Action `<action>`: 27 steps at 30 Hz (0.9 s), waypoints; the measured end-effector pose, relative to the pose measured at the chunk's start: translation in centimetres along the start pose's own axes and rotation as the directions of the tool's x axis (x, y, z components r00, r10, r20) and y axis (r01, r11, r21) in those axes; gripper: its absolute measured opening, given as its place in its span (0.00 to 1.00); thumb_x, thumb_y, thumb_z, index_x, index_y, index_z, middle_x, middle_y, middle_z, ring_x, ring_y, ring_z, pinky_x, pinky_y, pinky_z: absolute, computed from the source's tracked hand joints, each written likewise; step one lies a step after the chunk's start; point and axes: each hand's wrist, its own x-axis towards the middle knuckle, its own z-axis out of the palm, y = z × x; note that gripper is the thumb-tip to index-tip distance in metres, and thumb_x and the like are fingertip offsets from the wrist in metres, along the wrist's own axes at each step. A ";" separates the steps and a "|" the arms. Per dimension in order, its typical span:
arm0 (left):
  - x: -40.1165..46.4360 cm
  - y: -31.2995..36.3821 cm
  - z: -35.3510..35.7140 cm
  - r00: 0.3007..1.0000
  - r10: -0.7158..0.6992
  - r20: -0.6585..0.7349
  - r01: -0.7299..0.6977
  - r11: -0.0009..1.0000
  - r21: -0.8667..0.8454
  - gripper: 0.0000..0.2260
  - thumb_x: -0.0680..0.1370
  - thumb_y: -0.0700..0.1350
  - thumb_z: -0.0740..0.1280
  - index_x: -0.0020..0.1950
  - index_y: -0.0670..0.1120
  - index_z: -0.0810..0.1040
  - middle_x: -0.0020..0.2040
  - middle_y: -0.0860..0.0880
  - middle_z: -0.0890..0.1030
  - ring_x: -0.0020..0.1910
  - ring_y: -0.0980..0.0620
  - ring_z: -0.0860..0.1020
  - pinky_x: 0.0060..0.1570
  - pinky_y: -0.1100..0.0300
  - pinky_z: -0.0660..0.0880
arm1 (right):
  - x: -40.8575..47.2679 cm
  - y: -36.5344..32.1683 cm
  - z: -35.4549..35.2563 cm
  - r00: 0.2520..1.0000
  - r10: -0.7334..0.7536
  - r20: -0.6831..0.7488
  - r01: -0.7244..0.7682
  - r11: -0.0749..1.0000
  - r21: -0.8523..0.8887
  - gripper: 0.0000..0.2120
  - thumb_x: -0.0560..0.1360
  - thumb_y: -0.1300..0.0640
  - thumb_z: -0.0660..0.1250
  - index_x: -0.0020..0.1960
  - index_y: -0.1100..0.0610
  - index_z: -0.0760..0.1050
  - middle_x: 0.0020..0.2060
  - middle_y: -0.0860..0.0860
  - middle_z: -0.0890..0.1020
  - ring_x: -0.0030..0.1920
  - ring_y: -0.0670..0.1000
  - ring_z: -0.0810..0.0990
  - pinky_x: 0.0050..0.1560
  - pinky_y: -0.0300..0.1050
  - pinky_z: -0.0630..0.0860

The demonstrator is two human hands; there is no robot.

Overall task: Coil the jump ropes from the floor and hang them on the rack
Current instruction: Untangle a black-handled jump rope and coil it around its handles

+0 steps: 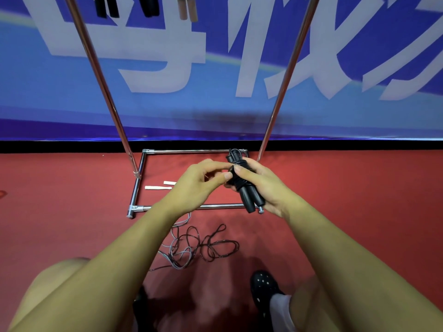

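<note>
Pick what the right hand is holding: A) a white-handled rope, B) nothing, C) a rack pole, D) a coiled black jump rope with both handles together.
D: the right hand grips the black jump rope, cord wrapped around its paired handles, while the left hand pinches the cord.

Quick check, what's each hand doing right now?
Left hand: pinching the cord of the black jump rope at the wrapped bundle.
Right hand: gripping the same black jump rope, fingers curled round its wrapped handles.
</note>
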 end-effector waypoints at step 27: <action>1.4 -0.4 0.0 0.869 -0.234 -0.436 0.012 0.891 -0.454 0.05 0.78 0.43 0.73 0.52 0.45 0.87 0.45 0.46 0.87 0.44 0.49 0.83 0.54 0.53 0.82 | -0.9 -1.8 1.6 0.981 -0.132 0.144 0.113 0.985 0.133 0.28 0.78 0.58 0.65 0.76 0.58 0.66 0.59 0.60 0.82 0.56 0.64 0.84 0.51 0.49 0.82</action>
